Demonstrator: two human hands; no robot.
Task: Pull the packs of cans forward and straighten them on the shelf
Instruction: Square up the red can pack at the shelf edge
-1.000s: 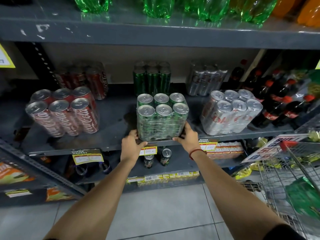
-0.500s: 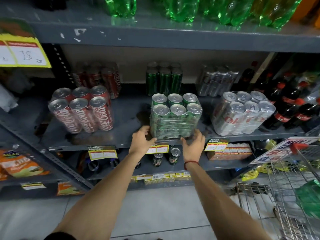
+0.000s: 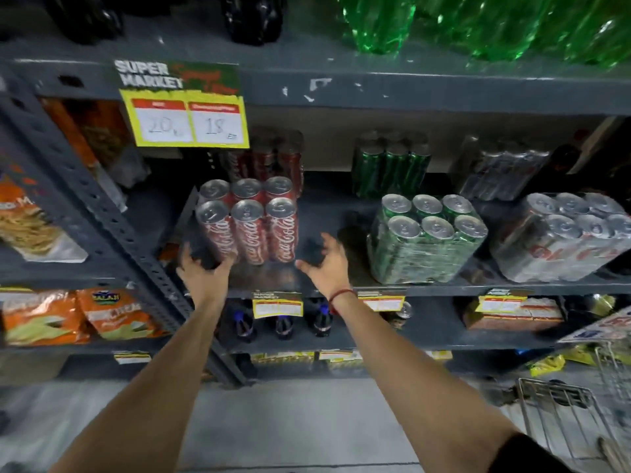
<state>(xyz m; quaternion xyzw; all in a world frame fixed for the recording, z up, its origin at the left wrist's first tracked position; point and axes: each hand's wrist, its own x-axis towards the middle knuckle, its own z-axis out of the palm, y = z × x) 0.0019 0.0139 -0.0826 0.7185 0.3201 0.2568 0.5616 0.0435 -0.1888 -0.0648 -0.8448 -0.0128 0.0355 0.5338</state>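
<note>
Fingers (image 3: 222, 264) of left hand (image 3: 205, 276) touching red can pack (image 3: 247, 220).

1 head-worn wide-angle view faces forward and down at the shelf (image 3: 444, 288), close in, forearms entering from 6 o'clock.

I'm in a supermarket: grey shelf (image 3: 444, 288) racks of shrink-wrapped can packs (image 3: 423, 244), yellow price tags (image 3: 186, 122), a wire trolley (image 3: 560, 414)
</note>
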